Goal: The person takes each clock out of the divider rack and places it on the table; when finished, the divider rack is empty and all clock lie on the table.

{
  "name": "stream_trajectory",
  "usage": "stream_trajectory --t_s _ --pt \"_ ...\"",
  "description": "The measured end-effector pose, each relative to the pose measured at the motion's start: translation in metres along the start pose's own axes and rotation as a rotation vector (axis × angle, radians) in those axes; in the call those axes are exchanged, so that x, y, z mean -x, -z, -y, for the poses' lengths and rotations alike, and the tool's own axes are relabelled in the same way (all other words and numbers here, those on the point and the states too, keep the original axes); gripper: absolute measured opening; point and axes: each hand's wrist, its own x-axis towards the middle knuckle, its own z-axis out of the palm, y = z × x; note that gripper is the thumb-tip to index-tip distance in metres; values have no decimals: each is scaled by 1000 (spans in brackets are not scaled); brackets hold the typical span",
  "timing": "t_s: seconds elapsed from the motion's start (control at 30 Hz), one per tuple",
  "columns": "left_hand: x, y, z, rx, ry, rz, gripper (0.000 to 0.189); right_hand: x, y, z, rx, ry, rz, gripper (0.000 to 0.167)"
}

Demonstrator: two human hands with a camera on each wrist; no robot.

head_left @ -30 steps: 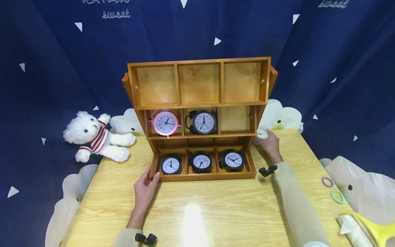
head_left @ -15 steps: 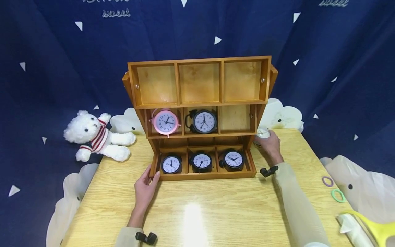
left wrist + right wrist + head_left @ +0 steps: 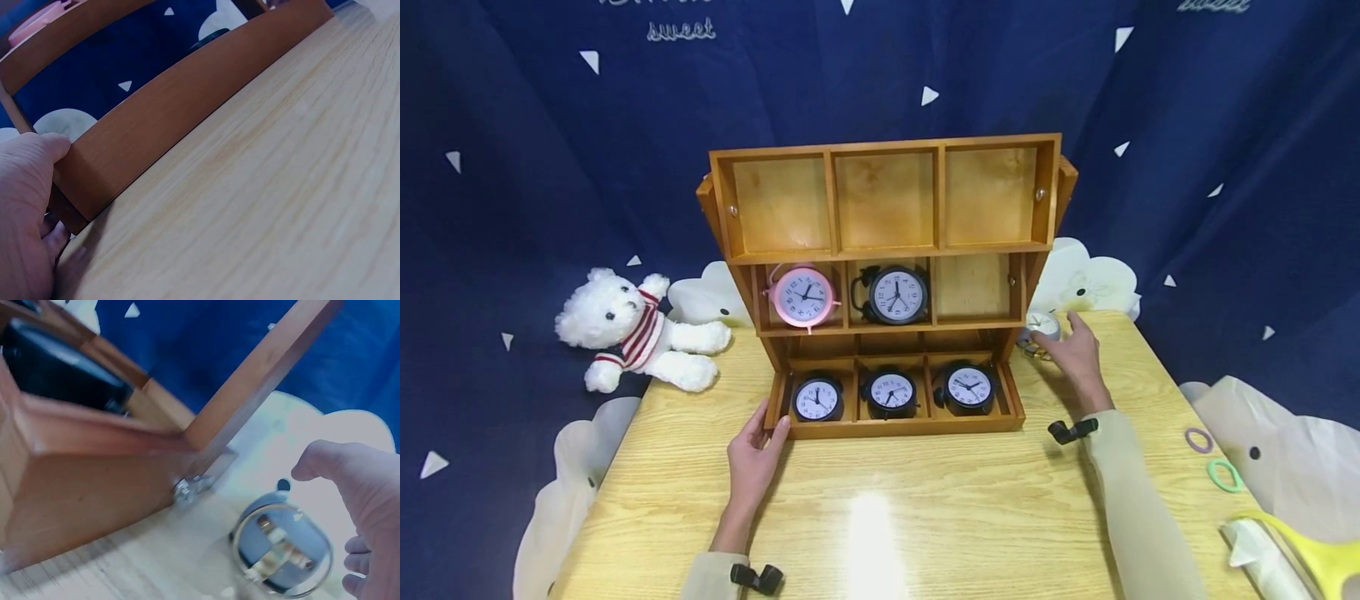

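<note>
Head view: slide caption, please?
Left hand gripping a wooden rack of five clocks, right hand beside a pale clock.

Brown shelf [image 3: 906, 428], grey clock [image 3: 1045, 326], pink clock [image 3: 803, 297], white-triangled navy curtain [image 3: 1015, 75]

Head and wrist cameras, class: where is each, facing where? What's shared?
Head: head-worn, facing forward and down at the brown wooden tiered shelf; left hand and right hand show.
Left wrist: wrist-worn, facing along the shelf's front; left hand shows.
Right wrist: wrist-worn, facing the shelf's side and round grey clock; right hand shows.
Head and right wrist share the clock.
</note>
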Motion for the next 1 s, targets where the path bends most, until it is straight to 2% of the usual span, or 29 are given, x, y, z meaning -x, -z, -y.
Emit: stream_trajectory --t_s 0.13,0.4,0.53,0.63,0.83,1.0 --pt "-1 1 0 10 6 -1 55 10 10 9 -30 15 5 98" --pt "-1 -1 1 0 5 -1 54 36 20 24 -80 70 -36 93" --pt "-4 0 18 -11 4 -13 55 47 24 33 -101 109 -92 88" --pt "-5 0 24 -24 4 -15 55 56 27 44 -132 122 -149 83" --pt "0 -1 -2 -30 2 -1 54 76 28 68 -249 127 -178 76" --pt "0 0 -4 -24 2 4 54 88 26 83 -328 162 -161 73"
